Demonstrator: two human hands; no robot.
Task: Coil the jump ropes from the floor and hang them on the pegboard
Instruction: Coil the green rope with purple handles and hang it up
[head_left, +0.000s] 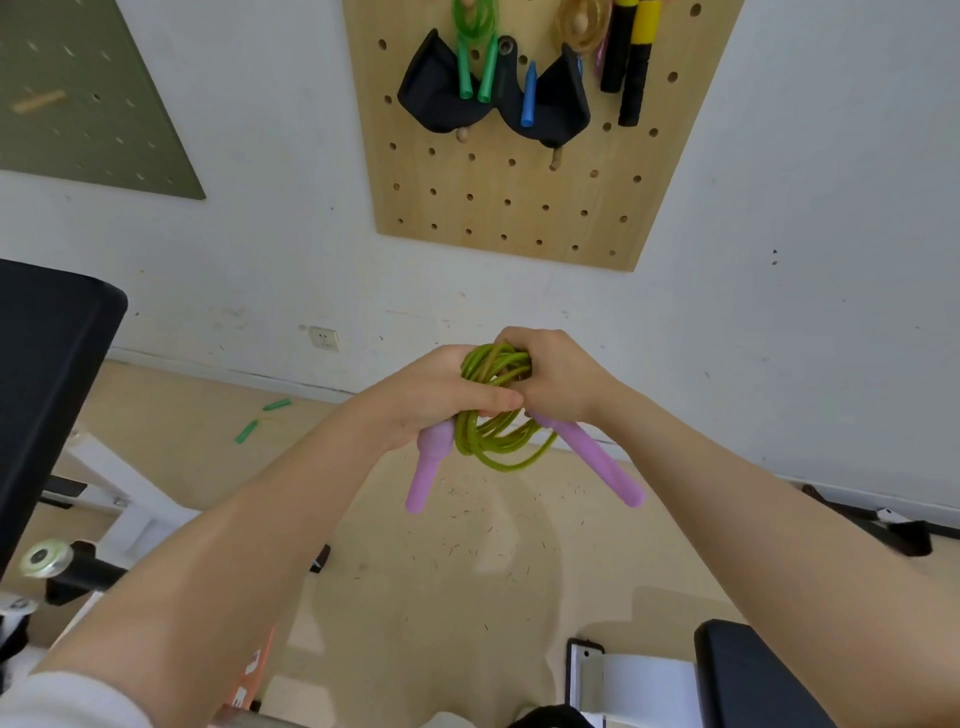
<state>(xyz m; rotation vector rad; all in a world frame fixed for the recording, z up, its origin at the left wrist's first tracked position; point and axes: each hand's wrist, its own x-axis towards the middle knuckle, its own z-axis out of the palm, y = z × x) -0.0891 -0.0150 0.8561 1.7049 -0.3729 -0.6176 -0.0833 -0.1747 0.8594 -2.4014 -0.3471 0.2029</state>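
I hold a jump rope with an olive-green cord (496, 441) wound into a coil and two purple handles (597, 460) hanging down. My left hand (441, 395) grips the coil with one purple handle below it. My right hand (558, 376) grips the top of the coil, fingers curled into the loops. On the wall above hangs a wooden pegboard (519, 208) with a green rope (475, 57), a clear rope with blue handle (530, 96) and a yellow-black rope (631, 62) on its pegs. Another rope's green handles (260, 418) lie on the floor at left.
Black pouches (441, 98) hang on the pegboard. A grey-green board (78, 98) is on the wall at left. A black padded bench (47, 374) stands left, another black pad (748, 675) bottom right, black straps (893, 530) on the floor right.
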